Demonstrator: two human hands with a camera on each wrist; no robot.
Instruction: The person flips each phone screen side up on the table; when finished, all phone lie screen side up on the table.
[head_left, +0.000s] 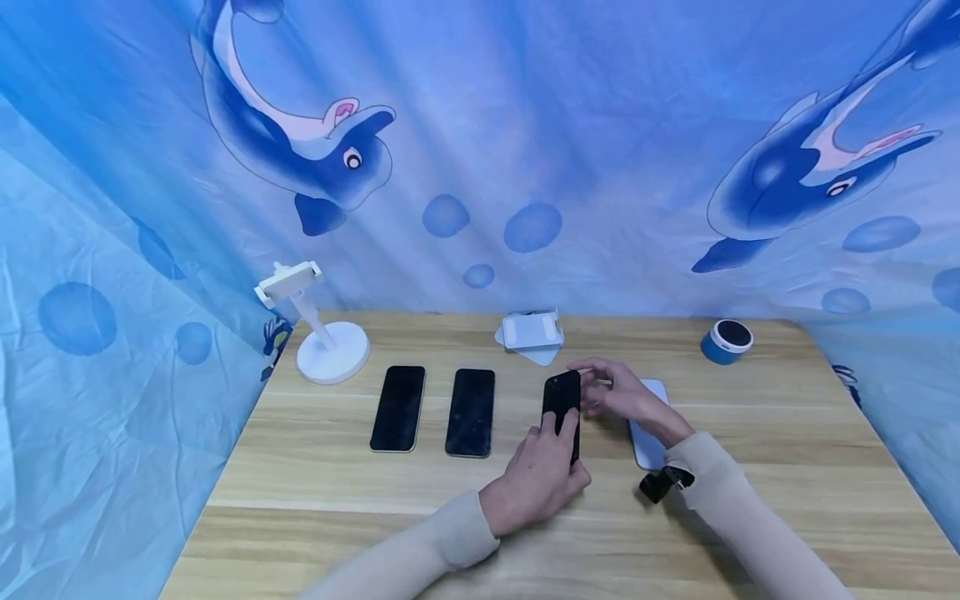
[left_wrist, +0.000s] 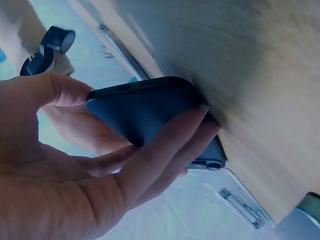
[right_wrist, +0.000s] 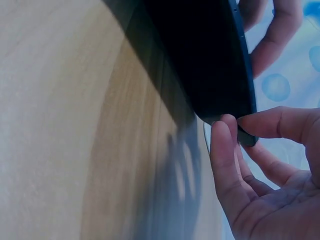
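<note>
A black phone [head_left: 564, 392] is tilted up on its edge at the middle of the table, its back with the camera turned toward the head view. My left hand [head_left: 536, 475] grips it low down, thumb at the bottom end and fingers spread over the back [left_wrist: 135, 112]. At the top corner, the thumb and fingertips of my right hand [head_left: 626, 396] pinch the phone's edge; the right wrist view shows this hold [right_wrist: 247, 132]. Beneath my right wrist lies a flat white phone-shaped slab [head_left: 647, 446], partly hidden by the hand.
Two dark-screened phones, one on the left [head_left: 398, 408] and one nearer the middle [head_left: 470, 412], lie left of my hands. A white phone stand [head_left: 333, 352] is at the back left, a small white folding stand [head_left: 530, 331] at the back middle, a blue round speaker-like object [head_left: 726, 342] at the back right.
</note>
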